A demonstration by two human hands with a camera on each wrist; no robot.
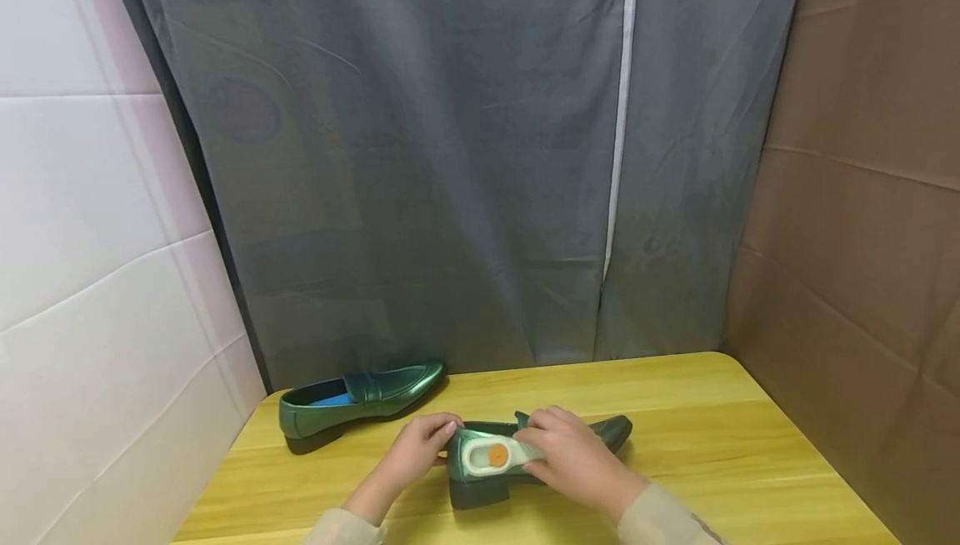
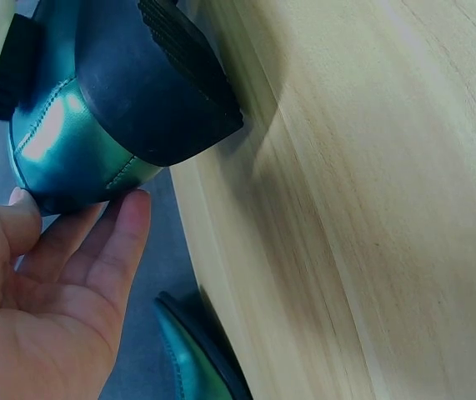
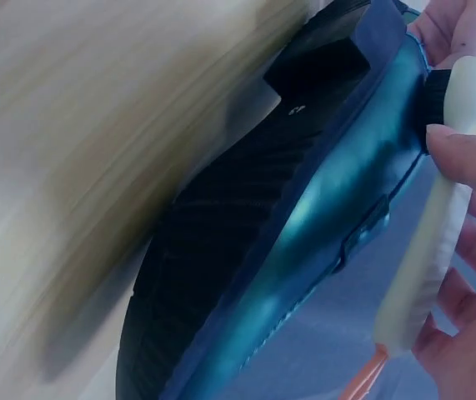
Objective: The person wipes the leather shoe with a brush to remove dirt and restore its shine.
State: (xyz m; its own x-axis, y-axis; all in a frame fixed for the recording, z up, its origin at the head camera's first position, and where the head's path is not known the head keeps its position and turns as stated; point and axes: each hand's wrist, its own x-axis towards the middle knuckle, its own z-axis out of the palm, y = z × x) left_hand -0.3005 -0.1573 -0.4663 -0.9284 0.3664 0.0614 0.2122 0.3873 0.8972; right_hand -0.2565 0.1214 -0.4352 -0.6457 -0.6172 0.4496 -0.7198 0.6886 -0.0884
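Observation:
A shiny dark green loafer [image 1: 480, 492] with a black sole is at the front middle of the table, toe pointing right. My left hand [image 1: 417, 448] pinches the back rim of its heel between thumb and fingers, seen closely in the left wrist view. In my right hand [image 1: 573, 453] is a pale shoe brush [image 1: 517, 451] with an orange disc on its back. Its short black bristles [image 3: 436, 96] touch the loafer's side near the heel. The ridged sole [image 3: 221, 225] shows in the right wrist view, tilted off the table.
A matching green loafer [image 1: 401, 391] with a blue insole stands at the table's back left, toe to the right. The yellow wood-grain table [image 1: 712, 445] ends at a grey curtain [image 1: 450, 195]. White and brown cloth walls flank it. An orange cord [image 3: 365, 377] hangs from the brush handle.

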